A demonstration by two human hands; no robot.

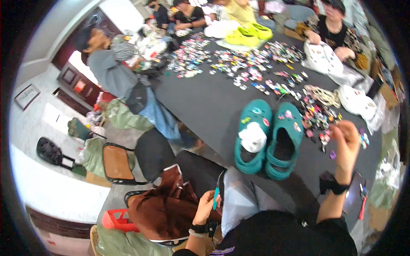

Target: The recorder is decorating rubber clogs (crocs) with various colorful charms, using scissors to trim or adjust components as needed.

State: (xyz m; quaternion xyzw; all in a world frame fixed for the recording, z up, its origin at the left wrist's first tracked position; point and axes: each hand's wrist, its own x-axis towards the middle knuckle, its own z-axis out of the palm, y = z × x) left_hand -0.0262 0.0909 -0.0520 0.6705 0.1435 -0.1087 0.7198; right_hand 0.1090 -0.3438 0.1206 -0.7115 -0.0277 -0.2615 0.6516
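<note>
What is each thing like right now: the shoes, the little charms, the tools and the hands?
Left teal clog: sole down, decorated, white stuffing in its opening.
Right teal clog: sole down, decorated, no stuffing showing.
Loose charms: heaped.
Lime clogs: side by side.
Left hand: closed around the teal-handled tool.
Right hand: raised, fingers bent; too blurred to tell if holding anything.
Red-handled tool: lying unheld.

Two shoes [286, 129] are set side by side on the table [192, 100], with charms [241, 64] spread behind and right of them.
</note>
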